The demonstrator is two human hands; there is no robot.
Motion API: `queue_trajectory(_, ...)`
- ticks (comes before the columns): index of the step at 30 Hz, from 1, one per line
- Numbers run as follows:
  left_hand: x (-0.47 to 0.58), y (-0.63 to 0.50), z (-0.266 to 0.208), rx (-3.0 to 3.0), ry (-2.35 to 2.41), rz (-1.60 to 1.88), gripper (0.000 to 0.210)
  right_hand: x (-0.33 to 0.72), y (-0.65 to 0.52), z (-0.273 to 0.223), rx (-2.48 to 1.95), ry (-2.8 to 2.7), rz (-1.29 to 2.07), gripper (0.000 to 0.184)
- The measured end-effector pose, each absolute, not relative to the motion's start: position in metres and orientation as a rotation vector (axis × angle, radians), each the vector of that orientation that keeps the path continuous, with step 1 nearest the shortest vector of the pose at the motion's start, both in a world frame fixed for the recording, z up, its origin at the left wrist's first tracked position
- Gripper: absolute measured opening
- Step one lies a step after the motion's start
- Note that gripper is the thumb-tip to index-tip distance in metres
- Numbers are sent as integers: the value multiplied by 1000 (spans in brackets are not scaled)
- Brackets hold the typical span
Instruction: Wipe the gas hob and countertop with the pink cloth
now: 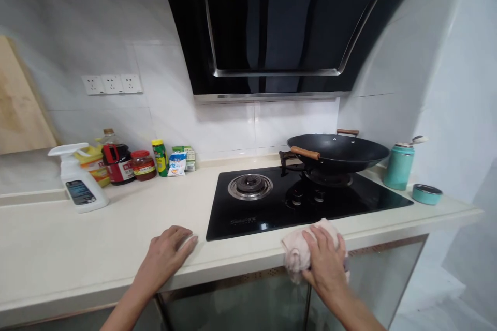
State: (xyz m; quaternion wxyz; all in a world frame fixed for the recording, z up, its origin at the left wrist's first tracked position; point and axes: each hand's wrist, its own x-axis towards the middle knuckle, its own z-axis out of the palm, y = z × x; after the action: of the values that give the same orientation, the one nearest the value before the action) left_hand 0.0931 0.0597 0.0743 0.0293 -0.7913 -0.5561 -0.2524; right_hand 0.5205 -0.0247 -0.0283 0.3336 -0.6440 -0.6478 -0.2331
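My right hand [325, 264] grips a crumpled pale pink cloth [297, 251] at the counter's front edge, just below the black gas hob [240, 212]. Part of the cloth hangs over the edge, and my palm is hidden from view. Left of the hob, my left hand [166, 253] rests on the cream countertop [132, 238] near its front edge. It holds nothing, its fingers bent a little and the thumb apart from them. A black wok [341, 152] with wooden handles sits on the hob's right burner. The left burner [250, 185] is bare.
A white spray bottle [79, 181], a dark sauce bottle [116, 160], a red-lidded jar [143, 165] and seasoning packets [177, 164] stand at the left. A teal flask [399, 165] and a teal lid [427, 195] are right of the hob. A black range hood [272, 26] overhangs it.
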Motion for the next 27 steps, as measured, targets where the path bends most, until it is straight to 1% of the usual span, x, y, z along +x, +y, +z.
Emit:
queue_trajectory(3, 93, 60, 75, -2405, -1759, -756, 41, 456, -11, -27, -1671, -1845, -497, 86)
queue_trajectory(4, 92, 61, 74, -2400, -1767, -752, 40, 431, -5, -27, -1619, -1924, -453, 87)
queue_trajectory(5, 91, 63, 73, -2398, -1770, -749, 40, 405, 1, -27, -1562, -2005, -420, 84)
queue_trajectory(6, 90, 64, 72, -2392, -1773, -752, 40, 380, 8, -26, -1506, -2062, -417, 71)
queue_trajectory(7, 88, 66, 71, -2385, -1780, -758, 40, 355, 14, -25, -1456, -2098, -446, 53)
queue_trajectory(8, 87, 68, 71, -2373, -1792, -768, 40, 332, 20, -23, -1402, -2131, -482, 43)
queue_trajectory(9, 85, 71, 70, -2356, -1809, -785, 41, 313, 25, -20, -1326, -2171, -529, 38)
queue_trajectory(11, 83, 74, 71, -2314, -1859, -826, 43, 285, 33, -15, -1216, -2160, -655, 34)
queue_trajectory(13, 80, 75, 72, -2272, -1907, -859, 44, 277, 34, -11, -1101, -2113, -773, 34)
queue_trajectory(17, 77, 72, 78, -2171, -2018, -854, 47, 315, 26, -12, -920, -1977, -862, 35)
queue_trajectory(19, 78, 70, 80, -2159, -2077, -814, 50, 353, 19, -15, -924, -1931, -852, 37)
queue_trajectory(21, 79, 69, 81, -2167, -2103, -774, 52, 397, 11, -17, -964, -1972, -825, 43)
queue_trajectory(23, 80, 70, 80, -2176, -2087, -734, 52, 444, 0, -18, -1070, -2037, -804, 52)
queue_trajectory(24, 81, 70, 79, -2179, -2073, -710, 51, 468, -6, -18, -1211, -2043, -798, 53)
queue_trajectory(25, 82, 71, 77, -2183, -2061, -685, 50, 491, -12, -17, -1366, -2029, -803, 49)
queue_trajectory(27, 82, 73, 74, -2188, -2050, -639, 49, 533, -25, -12, -1524, -1969, -808, 41)
